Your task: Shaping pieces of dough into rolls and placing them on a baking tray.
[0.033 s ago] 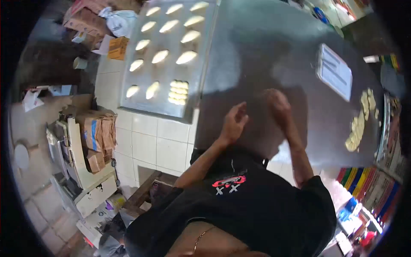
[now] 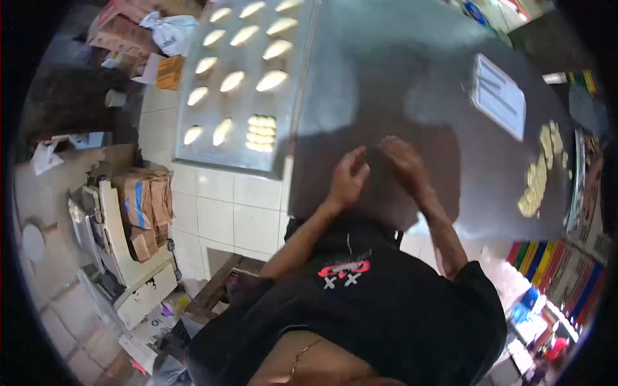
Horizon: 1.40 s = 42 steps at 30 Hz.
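My left hand [image 2: 349,178] hovers over the near part of the dark metal table [image 2: 386,77], thumb and fingers apart, with nothing visible in it. Close by on its right, my right hand [image 2: 405,162] has its fingers stretched forward, palm toward the tabletop; whether it touches the surface I cannot tell. To the left lies a metal baking tray [image 2: 193,154] with several pale, pointed dough pieces in rows. At its near right corner sits a cluster of small dough rolls [image 2: 261,133]. Flattened lumps of dough [image 2: 534,186] lie near the table's right edge.
A flat, white-rimmed rectangular container [image 2: 500,96] rests on the table's right side. Left of the tray are an orange carton [image 2: 170,72] and a white bag [image 2: 172,33]. Brown paper packages [image 2: 145,199] stand lower left beside a beige machine [image 2: 119,225]. Striped colored material [image 2: 547,264] is at lower right.
My right hand has come left, nearer my left hand, and its fingers have straightened out. My left hand has risen slightly toward the table. The view has shifted a little.
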Each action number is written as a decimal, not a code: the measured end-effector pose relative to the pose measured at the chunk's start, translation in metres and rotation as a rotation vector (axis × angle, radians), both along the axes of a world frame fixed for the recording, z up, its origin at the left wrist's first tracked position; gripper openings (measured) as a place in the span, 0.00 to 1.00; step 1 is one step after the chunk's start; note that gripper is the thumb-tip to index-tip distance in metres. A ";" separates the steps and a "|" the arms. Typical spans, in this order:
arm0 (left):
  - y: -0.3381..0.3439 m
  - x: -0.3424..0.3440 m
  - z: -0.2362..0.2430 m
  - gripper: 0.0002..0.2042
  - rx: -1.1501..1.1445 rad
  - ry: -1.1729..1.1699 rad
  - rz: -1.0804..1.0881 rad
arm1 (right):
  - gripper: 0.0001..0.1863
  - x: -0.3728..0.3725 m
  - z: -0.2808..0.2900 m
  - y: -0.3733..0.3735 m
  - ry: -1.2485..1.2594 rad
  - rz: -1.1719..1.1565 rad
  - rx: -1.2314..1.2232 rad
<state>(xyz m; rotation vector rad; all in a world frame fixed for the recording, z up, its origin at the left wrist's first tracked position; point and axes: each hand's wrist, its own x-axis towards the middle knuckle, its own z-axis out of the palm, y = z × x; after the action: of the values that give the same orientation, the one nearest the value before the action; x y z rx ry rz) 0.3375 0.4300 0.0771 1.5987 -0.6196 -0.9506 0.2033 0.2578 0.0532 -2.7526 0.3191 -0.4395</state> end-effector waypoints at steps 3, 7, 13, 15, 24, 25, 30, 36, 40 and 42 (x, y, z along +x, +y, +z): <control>-0.004 -0.006 -0.040 0.17 0.056 0.033 0.078 | 0.20 -0.014 0.021 0.040 0.067 0.121 -0.005; -0.041 -0.015 -0.018 0.16 0.280 -0.105 0.003 | 0.18 -0.024 0.010 0.022 -0.236 -0.548 0.427; -0.059 -0.026 -0.022 0.19 0.561 -0.411 0.011 | 0.16 -0.027 -0.020 0.028 -0.029 -0.875 0.728; -0.054 -0.027 -0.030 0.16 0.509 -0.632 0.127 | 0.15 -0.021 -0.027 0.020 0.000 -0.746 0.487; -0.028 -0.049 -0.058 0.08 -0.071 -0.578 0.506 | 0.05 0.052 -0.057 -0.027 -0.257 -0.054 -0.033; -0.021 -0.050 -0.080 0.08 -0.160 -0.655 0.575 | 0.05 0.077 -0.056 -0.034 -0.272 -0.023 -0.038; -0.006 -0.058 -0.068 0.09 -0.059 -0.514 0.494 | 0.05 0.098 -0.047 -0.015 0.011 0.598 -0.245; -0.006 -0.063 -0.069 0.06 -0.204 -0.553 0.463 | 0.06 0.104 -0.050 -0.008 -0.106 0.558 -0.095; -0.011 -0.058 -0.061 0.18 -0.304 -0.800 0.308 | 0.06 0.079 -0.053 -0.021 -0.291 0.076 -0.119; -0.012 -0.058 -0.058 0.20 -0.129 -0.840 0.199 | 0.05 0.069 -0.057 -0.027 -0.307 0.028 -0.173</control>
<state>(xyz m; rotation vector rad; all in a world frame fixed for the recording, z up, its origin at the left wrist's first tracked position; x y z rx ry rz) 0.2796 0.4177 0.0195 1.8750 -1.0361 -0.0472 0.2722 0.2311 -0.0034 -2.7916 0.1720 -0.9074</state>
